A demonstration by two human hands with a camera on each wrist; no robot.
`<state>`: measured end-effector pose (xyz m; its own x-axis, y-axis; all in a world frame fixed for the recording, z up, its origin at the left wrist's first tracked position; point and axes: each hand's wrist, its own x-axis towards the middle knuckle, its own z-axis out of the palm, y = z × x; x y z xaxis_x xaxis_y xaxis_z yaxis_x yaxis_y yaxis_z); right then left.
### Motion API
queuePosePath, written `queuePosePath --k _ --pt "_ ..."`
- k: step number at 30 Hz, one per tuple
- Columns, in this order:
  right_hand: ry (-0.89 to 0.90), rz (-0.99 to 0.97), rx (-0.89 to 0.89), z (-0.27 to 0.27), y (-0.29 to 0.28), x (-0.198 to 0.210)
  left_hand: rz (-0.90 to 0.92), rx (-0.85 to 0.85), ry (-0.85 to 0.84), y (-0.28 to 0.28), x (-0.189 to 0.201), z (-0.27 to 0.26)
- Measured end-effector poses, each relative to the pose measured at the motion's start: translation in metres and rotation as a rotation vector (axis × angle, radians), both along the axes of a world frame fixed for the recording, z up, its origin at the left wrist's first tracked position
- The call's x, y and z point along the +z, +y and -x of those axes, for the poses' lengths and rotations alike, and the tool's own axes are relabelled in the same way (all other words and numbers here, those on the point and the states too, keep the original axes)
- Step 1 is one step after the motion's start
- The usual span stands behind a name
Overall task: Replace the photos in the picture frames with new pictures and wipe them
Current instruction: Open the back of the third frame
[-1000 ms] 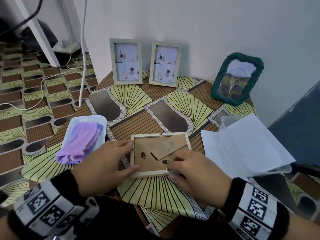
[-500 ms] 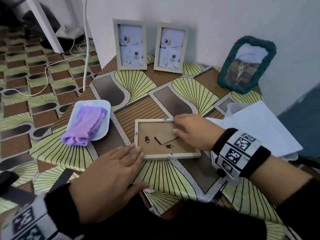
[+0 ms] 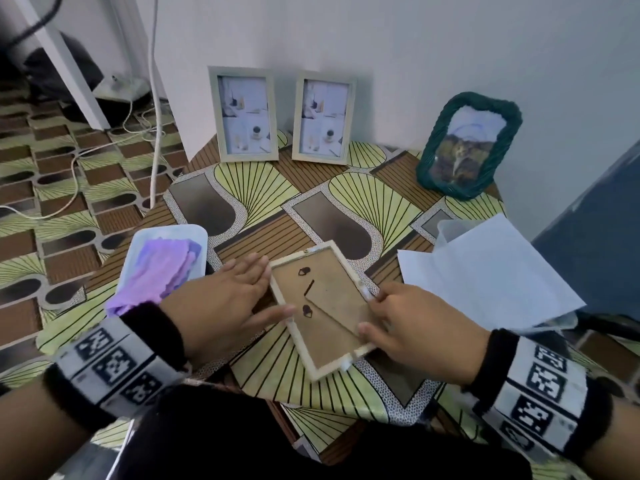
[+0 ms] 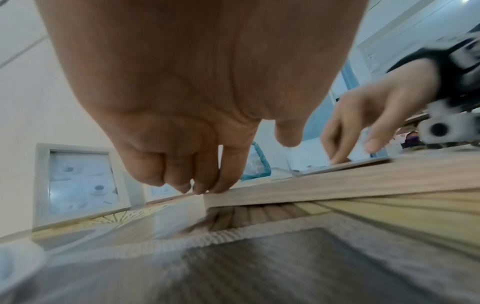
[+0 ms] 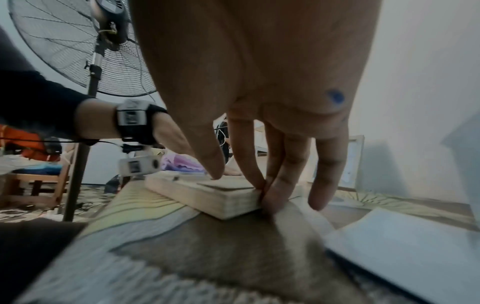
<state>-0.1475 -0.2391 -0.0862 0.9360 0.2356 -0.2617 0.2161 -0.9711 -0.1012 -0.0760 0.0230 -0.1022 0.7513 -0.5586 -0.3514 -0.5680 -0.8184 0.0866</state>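
Note:
A pale wooden picture frame (image 3: 322, 306) lies face down and askew on the patterned table (image 3: 346, 202), brown backing board and small turn clips up. My left hand (image 3: 266, 289) lies flat against its left edge, fingers straight, thumb on the lower left rim. My right hand (image 3: 369, 313) touches the right edge near a clip, its thumb resting on the backing. In the right wrist view the right hand (image 5: 237, 181) points straight fingers down at the corner of the frame (image 5: 207, 195). White sheets of paper (image 3: 485, 271) lie to the right. A purple cloth (image 3: 162, 271) sits on a white tray (image 3: 142, 240).
Two pale frames (image 3: 243, 116) (image 3: 323, 117) and a green woven frame (image 3: 467, 140) stand against the back wall. A clear container (image 3: 446, 230) lies under the paper. Cables (image 3: 72, 168) run over the floor on the left. A standing fan (image 5: 64, 41) stands left of the table.
The face-down frame has turned from lying crosswise to lying diagonally lengthwise. My right hand moved from its far edge to its right edge; my left hand moved up against its left edge.

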Motion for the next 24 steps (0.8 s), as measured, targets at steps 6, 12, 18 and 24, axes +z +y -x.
queuePosePath --k 6,12,18,24 --pt "-0.053 -0.036 0.091 0.035 0.017 -0.001 -0.086 -0.080 0.039 -0.028 0.002 -0.048" --pt "-0.110 -0.056 0.091 0.029 0.008 -0.005 0.019 -0.044 -0.117 -0.030 0.001 -0.042" --pt "-0.156 -0.195 0.065 0.017 -0.016 -0.011 0.250 -0.394 -0.119 -0.032 0.010 0.004" --pt "0.016 -0.070 0.116 0.007 -0.019 -0.017 0.101 -0.460 -0.198 -0.050 0.007 0.015"
